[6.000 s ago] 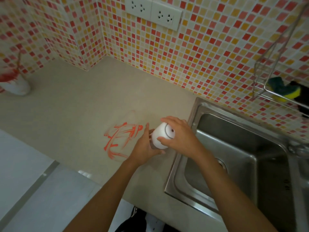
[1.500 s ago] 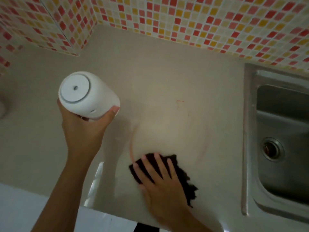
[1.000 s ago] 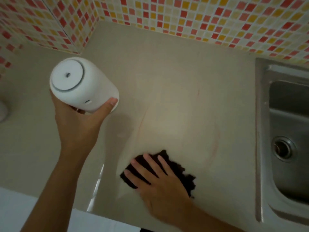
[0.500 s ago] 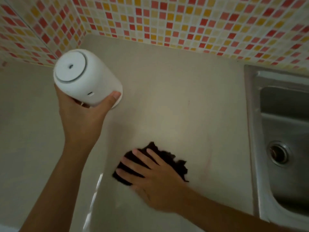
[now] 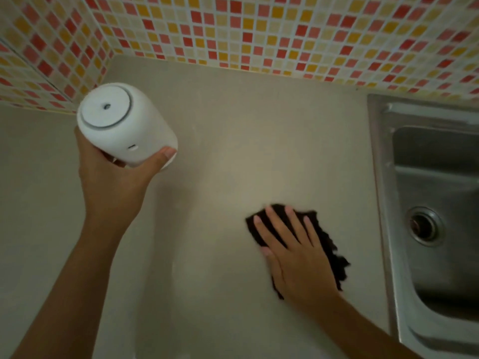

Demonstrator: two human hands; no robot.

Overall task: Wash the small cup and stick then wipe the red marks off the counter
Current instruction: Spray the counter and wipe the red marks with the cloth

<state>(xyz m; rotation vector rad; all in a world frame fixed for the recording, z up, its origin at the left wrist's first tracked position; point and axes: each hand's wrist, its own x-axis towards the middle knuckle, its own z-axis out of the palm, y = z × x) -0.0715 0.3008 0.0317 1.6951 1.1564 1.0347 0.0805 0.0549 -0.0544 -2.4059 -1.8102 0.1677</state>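
Moved since earlier: right hand (image 5: 298, 257) and the dark ragged cloth (image 5: 334, 257) under it have slid from the middle of the beige bench (image 5: 246, 141) toward the stainless steel sink (image 5: 427, 177); the faint red streaks seen a moment ago no longer show.
Right grip: fingers straight and spread, palm pressing the cloth flat on the bench; nothing is curled round it.
Left grip: left hand (image 5: 114, 182) is wrapped round the white rounded plastic container (image 5: 124, 125), held up off the bench and tilted, its flat end with a small hole facing the camera.
Red marks: none visible on the lit patch of bench; dim light toward the near edge could hide a trace.
Cup and stick: not in view, so I cannot tell where they stand or whether they are washed.
Risk, missed residue: judging by the poor light, pale pink film may be left behind if the wiping stops now.
Risk, smearing: a cloth already loaded with red could spread colour rather than lift it.
Risk, container: a tilted one-handed hold could slip or drip onto the wiped area.
Risk, cloth: a stroke carried further right could push it over the sink rim.
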